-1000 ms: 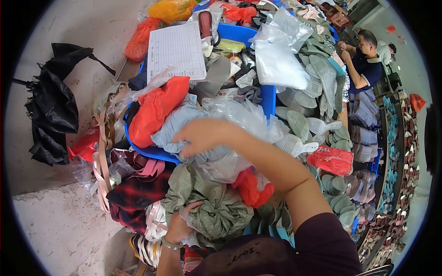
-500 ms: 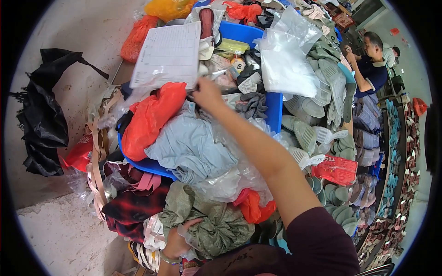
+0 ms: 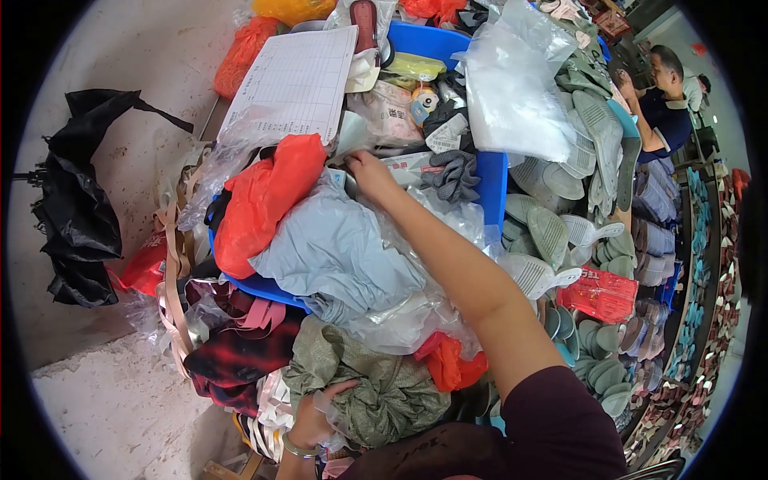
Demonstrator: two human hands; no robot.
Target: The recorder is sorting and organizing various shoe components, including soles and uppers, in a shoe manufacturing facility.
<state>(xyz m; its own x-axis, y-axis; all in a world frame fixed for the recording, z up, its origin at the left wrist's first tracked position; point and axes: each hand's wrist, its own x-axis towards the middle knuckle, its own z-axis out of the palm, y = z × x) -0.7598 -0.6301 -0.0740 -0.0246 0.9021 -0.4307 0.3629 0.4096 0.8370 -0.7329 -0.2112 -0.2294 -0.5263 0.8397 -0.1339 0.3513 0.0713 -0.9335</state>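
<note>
My right hand (image 3: 368, 170) reaches into the blue bin (image 3: 494, 188), its fingers bent and pressed together among the packets; whatever they pinch is hidden. Close to it are a pale curled sheet (image 3: 352, 134), a red plastic bag (image 3: 276, 200) and a light grey-blue plastic bag (image 3: 340, 240). Low in view, my left hand (image 3: 318, 416), with a bangle at the wrist, is closed on a piece of clear plastic (image 3: 330, 410). Its fingers rest against a crumpled grey-green woven sack (image 3: 364, 384).
A printed paper form (image 3: 296, 80) lies over the bin's far left. Clear plastic bags (image 3: 516, 96) cover its far right corner. Grey shoe soles (image 3: 596, 144) pile up on the right. A folded black umbrella (image 3: 80, 200) is by the left wall. A co-worker (image 3: 668, 104) stands far right.
My right hand has settled lower among the packets, no longer blurred. My left hand stays at the sack. The whole view has shifted slightly.
</note>
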